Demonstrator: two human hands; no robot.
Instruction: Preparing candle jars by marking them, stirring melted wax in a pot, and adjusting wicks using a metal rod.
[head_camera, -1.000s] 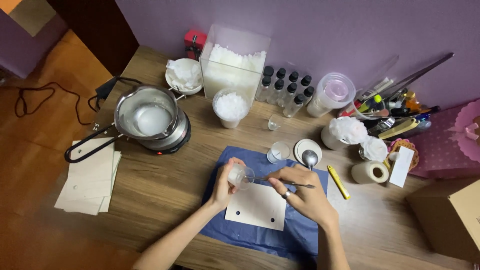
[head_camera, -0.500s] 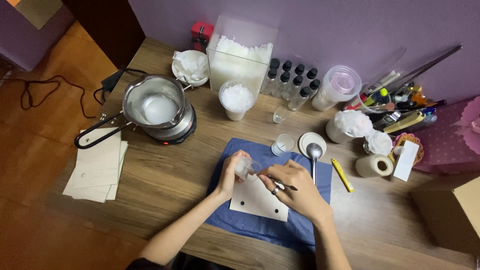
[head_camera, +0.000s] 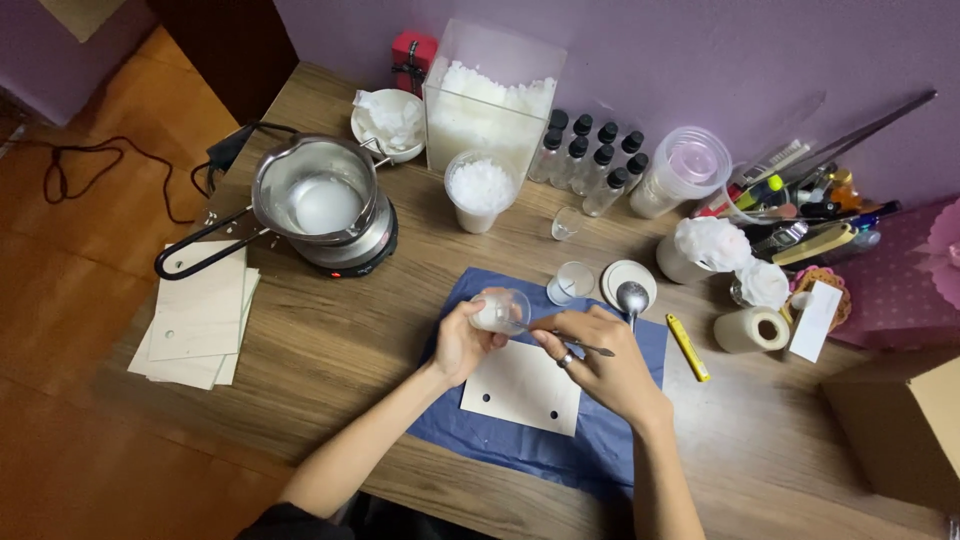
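Fingers of my left hand (head_camera: 462, 343) are wrapped round a small clear glass cup (head_camera: 500, 311) tipped toward the right of the frame, while my right hand (head_camera: 600, 362) pinches a thin metal tool (head_camera: 580, 346) whose long axis runs leftward to the cup's mouth. Both sit mid-frame, just above a pale card with holes (head_camera: 522, 388) on a blue cloth (head_camera: 520, 445) over the wooden table (head_camera: 330, 340). A pot on a hotplate (head_camera: 320, 205) stands well apart at upper left, with a purple wall behind.
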